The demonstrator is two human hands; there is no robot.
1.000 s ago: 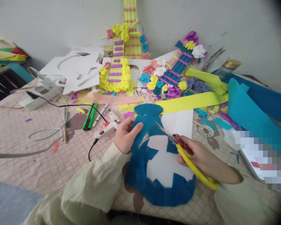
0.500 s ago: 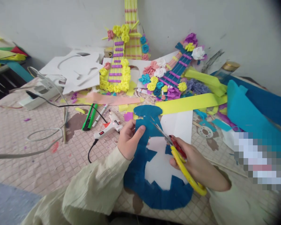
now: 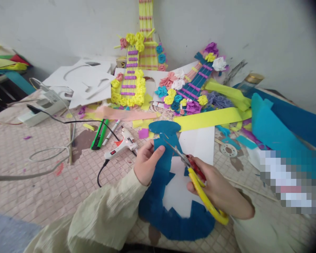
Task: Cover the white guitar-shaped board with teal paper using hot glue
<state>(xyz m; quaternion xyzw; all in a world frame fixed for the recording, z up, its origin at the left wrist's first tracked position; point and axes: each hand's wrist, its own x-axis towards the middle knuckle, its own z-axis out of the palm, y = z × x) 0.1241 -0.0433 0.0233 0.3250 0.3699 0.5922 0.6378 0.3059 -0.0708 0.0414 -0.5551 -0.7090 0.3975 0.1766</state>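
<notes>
Between the thumb and fingers of my left hand [image 3: 149, 163] is the edge of a blue paper strip [image 3: 160, 141]. My right hand [image 3: 216, 184] grips scissors [image 3: 205, 198] with yellow and red handles; their blades lie over the strip, pointing up and left, close to my left thumb. Whether the blades are parted is hard to see. Underneath lies a guitar-shaped cutout [image 3: 183, 226], its rim wrapped in blue paper with jagged inner edges around a white middle. A blue oval piece [image 3: 164, 127] forms its top end.
Left of my hands are a white glue gun [image 3: 123, 142], a green utility knife [image 3: 99, 135] and a power strip [image 3: 43, 109]. Flower-trimmed paper guitars [image 3: 128, 79] lean at the wall. A yellow paper strip [image 3: 210, 117], blue paper [image 3: 276, 130] and a tape roll [image 3: 228, 149] lie rightward.
The scissors have shifted left over the strip, their tips nearer my left thumb. My left hand keeps its pinch on the paper. The whole view has shifted slightly.
</notes>
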